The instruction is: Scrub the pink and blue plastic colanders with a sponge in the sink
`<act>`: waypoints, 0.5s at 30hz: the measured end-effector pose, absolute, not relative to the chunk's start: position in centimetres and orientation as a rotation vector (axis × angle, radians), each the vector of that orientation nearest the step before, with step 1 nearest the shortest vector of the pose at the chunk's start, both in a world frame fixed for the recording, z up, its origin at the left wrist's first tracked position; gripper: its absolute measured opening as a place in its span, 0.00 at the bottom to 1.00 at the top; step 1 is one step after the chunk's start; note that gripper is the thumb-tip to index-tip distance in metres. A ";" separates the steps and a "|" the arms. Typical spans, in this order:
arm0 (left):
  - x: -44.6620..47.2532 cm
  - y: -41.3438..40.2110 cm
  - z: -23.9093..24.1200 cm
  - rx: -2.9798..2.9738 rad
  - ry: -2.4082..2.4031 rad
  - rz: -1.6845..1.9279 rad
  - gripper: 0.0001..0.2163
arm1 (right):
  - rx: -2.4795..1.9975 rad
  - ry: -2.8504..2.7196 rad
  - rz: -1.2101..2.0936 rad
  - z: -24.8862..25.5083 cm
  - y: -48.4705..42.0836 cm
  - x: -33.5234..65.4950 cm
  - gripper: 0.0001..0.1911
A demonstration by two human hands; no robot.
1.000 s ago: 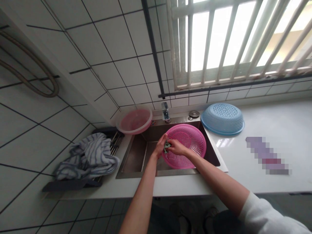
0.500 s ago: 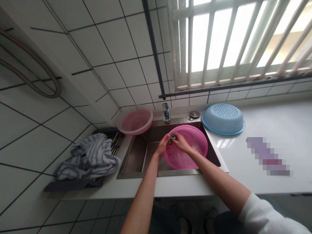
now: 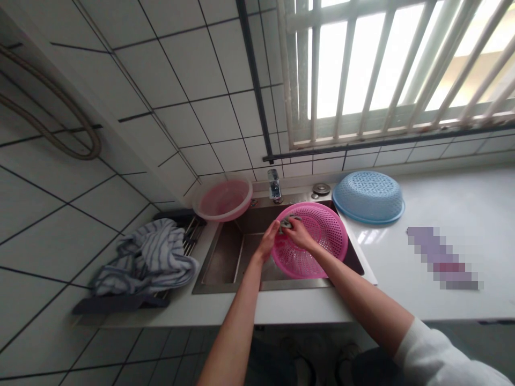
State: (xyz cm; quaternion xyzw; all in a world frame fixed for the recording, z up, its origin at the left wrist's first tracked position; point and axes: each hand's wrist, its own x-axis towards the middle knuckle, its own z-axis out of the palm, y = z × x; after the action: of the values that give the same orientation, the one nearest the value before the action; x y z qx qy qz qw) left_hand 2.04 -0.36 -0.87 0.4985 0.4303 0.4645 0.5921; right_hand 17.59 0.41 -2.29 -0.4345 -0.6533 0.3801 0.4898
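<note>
A round pink colander (image 3: 330, 236) is tilted in the right part of the steel sink (image 3: 221, 262), its perforated inside facing me. My left hand (image 3: 267, 242) is closed on the colander's left rim. Inside that rim, my right hand (image 3: 298, 235) is closed around a bunched grey-green cloth (image 3: 287, 222) and presses it to the colander wall. The fingers partly hide the cloth.
Behind the sink stands a faucet (image 3: 274, 185); a pink basin (image 3: 223, 201) sits to its left. An upturned blue basket (image 3: 368, 198) and a blurred purple item (image 3: 440, 257) lie on the right counter. A striped towel (image 3: 153, 257) covers the left rack.
The colander has shifted slightly to the right and up in my left hand. More of the cloth now shows above my right fingers.
</note>
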 end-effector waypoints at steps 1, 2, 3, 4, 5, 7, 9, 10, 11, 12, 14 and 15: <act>1.9 -0.3 -0.9 1.162 1.020 1.089 0.32 | -0.997 -1.669 0.982 -2.4 0.2 17.3 0.04; 1.8 -0.3 -0.8 1.181 1.042 1.092 0.32 | -0.941 -1.747 1.038 -2.5 0.0 17.1 0.05; 1.7 -0.3 -0.8 1.212 1.059 1.091 0.32 | -0.901 -1.801 1.075 -2.6 -0.2 16.9 0.05; 1.6 -0.3 -0.7 1.250 1.066 1.085 0.32 | -0.888 -1.819 1.087 -2.7 -0.2 16.8 0.06; 1.6 -0.3 -0.6 1.284 1.063 1.076 0.31 | -0.907 -1.799 1.071 -2.7 -0.2 16.9 0.06; 1.8 -0.3 -0.6 1.308 1.020 1.048 0.30 | -1.003 -1.681 0.992 -2.7 0.2 17.3 0.05; 2.0 -0.4 -0.7 1.263 0.978 1.039 0.30 | -1.091 -1.557 0.921 -2.6 0.6 17.8 0.04; 2.1 -0.4 -0.8 1.231 0.966 1.047 0.30 | -1.099 -1.534 0.916 -2.6 0.7 17.8 0.05; 2.1 -0.4 -0.8 1.204 0.966 1.062 0.30 | -1.072 -1.548 0.939 -2.6 0.6 17.8 0.05; 2.1 -0.3 -0.9 1.186 0.978 1.080 0.30 | -1.017 -1.594 0.987 -2.6 0.6 17.6 0.05; 1.9 -0.3 -0.9 1.181 1.025 1.102 0.30 | -0.890 -1.709 1.103 -2.7 0.3 17.2 0.06; 1.8 -0.3 -0.9 1.192 1.042 1.098 0.30 | -0.858 -1.738 1.140 -2.7 0.3 17.1 0.06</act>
State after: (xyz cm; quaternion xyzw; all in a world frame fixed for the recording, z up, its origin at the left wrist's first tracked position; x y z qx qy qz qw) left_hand 1.82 -0.26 -0.87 0.5080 0.4441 0.4678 0.5708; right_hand 17.13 0.30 -2.75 -0.3441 -0.6970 0.4574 0.4318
